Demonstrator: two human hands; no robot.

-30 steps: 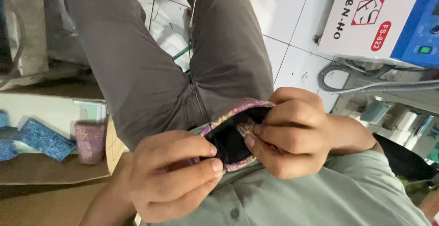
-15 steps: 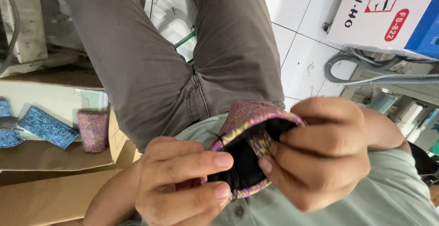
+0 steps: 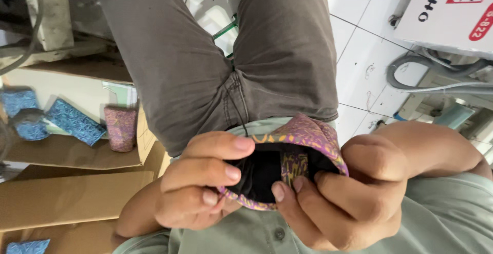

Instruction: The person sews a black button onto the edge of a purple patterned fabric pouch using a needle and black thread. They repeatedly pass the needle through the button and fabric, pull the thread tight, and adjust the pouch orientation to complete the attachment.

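Both my hands hold a small purple pouch (image 3: 306, 135) with a yellow pattern and black lining, just above my lap. My left hand (image 3: 197, 182) pinches the pouch's left rim between thumb and fingers. On the right side, my right hand (image 3: 352, 200) grips the rim, its fingertips pressed into the black opening (image 3: 259, 174). The mouth of the pouch faces me and is spread open. My grey trousers (image 3: 205, 64) and green shirt (image 3: 441, 218) fill the view behind it.
An open cardboard box (image 3: 67, 154) at the left holds blue patterned pouches (image 3: 74, 123) and one purple pouch (image 3: 120, 128). A white machine (image 3: 452, 7) stands at the upper right, with grey hoses (image 3: 426, 71) beneath it on the white tiled floor (image 3: 359, 53).
The pouch has come up closer to me and its mouth is spread wider. My right fingers have shifted from over the top rim to inside the opening.
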